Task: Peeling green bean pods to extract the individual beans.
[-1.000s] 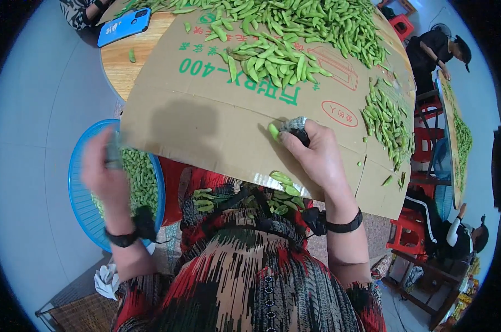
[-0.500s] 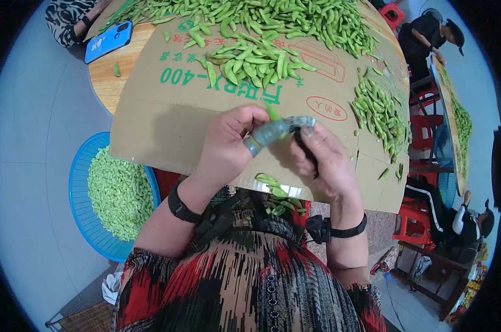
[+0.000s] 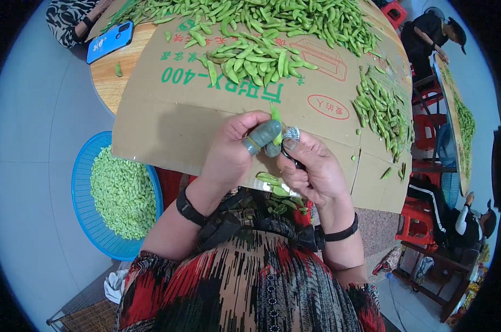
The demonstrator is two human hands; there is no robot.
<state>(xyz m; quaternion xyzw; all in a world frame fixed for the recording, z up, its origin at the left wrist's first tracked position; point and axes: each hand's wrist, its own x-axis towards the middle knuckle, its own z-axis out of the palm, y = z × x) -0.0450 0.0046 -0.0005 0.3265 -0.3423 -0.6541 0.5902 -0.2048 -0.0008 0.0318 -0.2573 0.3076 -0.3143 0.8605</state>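
A green bean pod (image 3: 276, 114) is pinched in my left hand (image 3: 230, 148), between thumb and forefinger. Grey-green rubbery covers (image 3: 264, 134) sit over fingertips of that hand. Closed close beside it is my right hand (image 3: 321, 172), gripping a small dark-handled tool (image 3: 292, 161); its exact kind is partly hidden by the fingers. A silvery textured piece (image 3: 291, 133) shows at the right fingertips, near the pod. Both hands hover over the near edge of a flattened cardboard sheet (image 3: 189, 119). Beneath them, several split pods (image 3: 270, 178) lie at that edge.
Heaps of pods (image 3: 250, 61) cover the far cardboard, with another pile (image 3: 380, 108) at right. A blue basket (image 3: 80, 188) of shelled beans (image 3: 120, 193) stands at lower left. A blue phone (image 3: 109, 43) lies on the wooden table (image 3: 108, 77). Other people sit at a table on the right.
My right hand has shifted slightly left and down, and the silvery piece with it. The pod now shows more upright between my left fingers.
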